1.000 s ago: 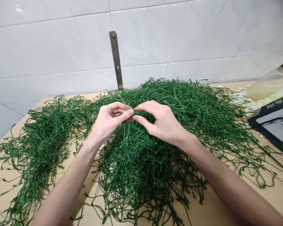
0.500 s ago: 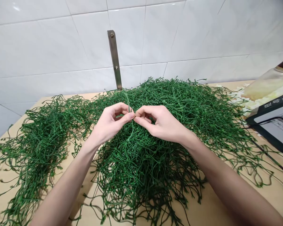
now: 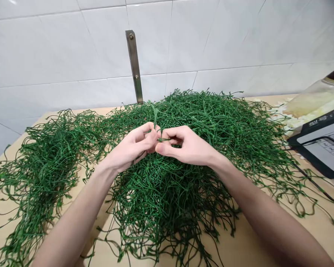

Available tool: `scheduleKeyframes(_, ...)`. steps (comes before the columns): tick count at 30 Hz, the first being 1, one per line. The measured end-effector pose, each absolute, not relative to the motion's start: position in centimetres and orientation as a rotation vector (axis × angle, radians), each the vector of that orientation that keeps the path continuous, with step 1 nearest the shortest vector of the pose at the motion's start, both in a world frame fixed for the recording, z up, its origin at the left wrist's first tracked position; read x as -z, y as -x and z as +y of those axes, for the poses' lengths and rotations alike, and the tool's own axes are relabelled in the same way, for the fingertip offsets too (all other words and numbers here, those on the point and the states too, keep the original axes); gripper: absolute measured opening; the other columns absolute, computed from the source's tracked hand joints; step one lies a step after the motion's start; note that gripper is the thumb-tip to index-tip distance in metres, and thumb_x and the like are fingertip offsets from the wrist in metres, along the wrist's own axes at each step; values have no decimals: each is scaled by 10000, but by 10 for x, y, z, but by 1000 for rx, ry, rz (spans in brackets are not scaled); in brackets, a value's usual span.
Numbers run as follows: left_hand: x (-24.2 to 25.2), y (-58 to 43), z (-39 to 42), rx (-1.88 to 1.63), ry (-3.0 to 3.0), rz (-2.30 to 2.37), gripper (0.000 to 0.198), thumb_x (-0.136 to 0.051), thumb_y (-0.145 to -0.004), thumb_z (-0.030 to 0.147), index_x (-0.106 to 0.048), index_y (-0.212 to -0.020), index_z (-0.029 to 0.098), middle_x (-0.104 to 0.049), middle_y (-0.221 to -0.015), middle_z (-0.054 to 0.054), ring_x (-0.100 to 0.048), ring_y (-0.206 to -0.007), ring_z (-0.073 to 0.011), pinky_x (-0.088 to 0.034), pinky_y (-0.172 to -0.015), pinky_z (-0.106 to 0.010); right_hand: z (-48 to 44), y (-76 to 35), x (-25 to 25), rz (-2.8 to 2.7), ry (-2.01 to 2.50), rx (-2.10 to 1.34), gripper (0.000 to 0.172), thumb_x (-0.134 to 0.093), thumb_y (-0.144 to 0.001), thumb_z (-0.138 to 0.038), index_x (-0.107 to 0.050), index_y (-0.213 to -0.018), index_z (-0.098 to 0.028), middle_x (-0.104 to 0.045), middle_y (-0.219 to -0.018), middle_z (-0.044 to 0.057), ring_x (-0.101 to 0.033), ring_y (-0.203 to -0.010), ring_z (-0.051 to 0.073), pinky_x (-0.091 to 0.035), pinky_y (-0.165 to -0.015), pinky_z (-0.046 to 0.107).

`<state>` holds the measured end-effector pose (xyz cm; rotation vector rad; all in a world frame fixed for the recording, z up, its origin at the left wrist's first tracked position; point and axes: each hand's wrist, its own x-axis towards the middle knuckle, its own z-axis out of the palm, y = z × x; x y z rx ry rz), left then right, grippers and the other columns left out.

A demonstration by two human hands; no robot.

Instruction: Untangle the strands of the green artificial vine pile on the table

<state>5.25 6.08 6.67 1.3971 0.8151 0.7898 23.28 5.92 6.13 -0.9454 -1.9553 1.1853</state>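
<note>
My left hand (image 3: 139, 144) pinches a thin green artificial stem (image 3: 155, 113), whose lighter upper end sticks up above the fingers. Meeting it fingertip to fingertip, my right hand (image 3: 185, 145) has its thumb and forefinger closed on a part of the same stem; a short green bit shows between the two hands. The exact grip is partly hidden by the fingers. Both hands hover over a large tangled heap of green plastic stems (image 3: 211, 122) with small forked tips.
A second, looser pile of stems (image 3: 50, 159) lies on the left of the wooden table (image 3: 100, 226). A metal bracket (image 3: 134, 66) stands against the tiled wall. To the right are white petals (image 3: 280, 111), a clear container (image 3: 317, 94), and a dark labelled device (image 3: 323, 137) with a black cable.
My left fingers have curled further round the stem, and its upper end now points more upright. The right thumb has shifted slightly; a green bit now shows by the right fingertips.
</note>
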Motion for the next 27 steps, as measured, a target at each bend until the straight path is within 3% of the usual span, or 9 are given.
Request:
scheduleKeyframes(3,-61,-54,62,-802,-1295,757,505,-859,-618,452,-477,-852,218,-490,-638,72,-301,-405,-25,-189,-325,-193,61,-224,-52,-1789,814,-1326,681,-800,-617,-614,-259,-556,-206,-218,-574,-76,-186,-526,55,-144,-485,251)
scheduleKeyframes(7,-60,-52,70,-1068,-1217,868,545,-907,-568,327,-406,-750,216,-387,-553,112,-300,-402,-15,-221,-334,-161,65,-229,-48,-1583,913,-979,765,-836,-611,-548,-151,-534,-217,-147,-524,-87,-133,-516,52,-113,-496,270)
scheduleKeyframes(9,-64,-52,72,-1116,-1169,892,476,-877,-627,335,-443,-777,211,-398,-548,104,-368,-439,-29,-279,-371,-150,66,-236,-53,-1648,1035,-792,672,-826,-647,-526,-260,-491,-200,-195,-503,-78,-167,-507,57,-134,-498,270)
scheduleKeyframes(12,-72,-54,71,-1047,-1088,870,244,-690,-833,385,-548,-854,188,-543,-624,36,-506,-547,-70,-390,-446,-164,65,-245,-64,-1803,1185,-575,428,-677,-814,-550,-641,-638,-161,-395,-500,-38,-246,-471,73,-185,-490,277)
scheduleKeyframes(15,-75,-58,70,-1058,-1038,883,146,-549,-927,291,-599,-888,160,-667,-778,-34,-577,-652,-85,-462,-535,-170,62,-245,-70,-1771,1236,-416,401,-614,-870,-518,-739,-783,-147,-538,-558,6,-283,-449,78,-201,-474,286)
scheduleKeyframes(19,-71,-59,70,-1106,-1122,880,73,-611,-896,212,-652,-896,153,-664,-836,-19,-589,-719,-75,-503,-670,-172,60,-238,-68,-1743,1206,-672,377,-641,-857,-468,-711,-686,-139,-494,-505,-12,-255,-406,53,-162,-426,264)
scheduleKeyframes(25,-64,-57,70,-1104,-1352,884,128,-717,-824,297,-682,-852,177,-636,-828,-8,-542,-717,-91,-479,-692,-207,62,-231,-60,-1673,1069,-1102,304,-760,-768,-427,-725,-838,-133,-393,-441,-71,-277,-387,42,-161,-398,224)
scheduleKeyframes(27,-62,-57,70,-1103,-1423,906,167,-713,-824,338,-674,-863,180,-632,-832,-12,-536,-735,-104,-466,-699,-220,64,-231,-58,-1628,1030,-1116,301,-809,-715,-403,-714,-795,-129,-488,-523,-47,-323,-406,34,-208,-397,217)
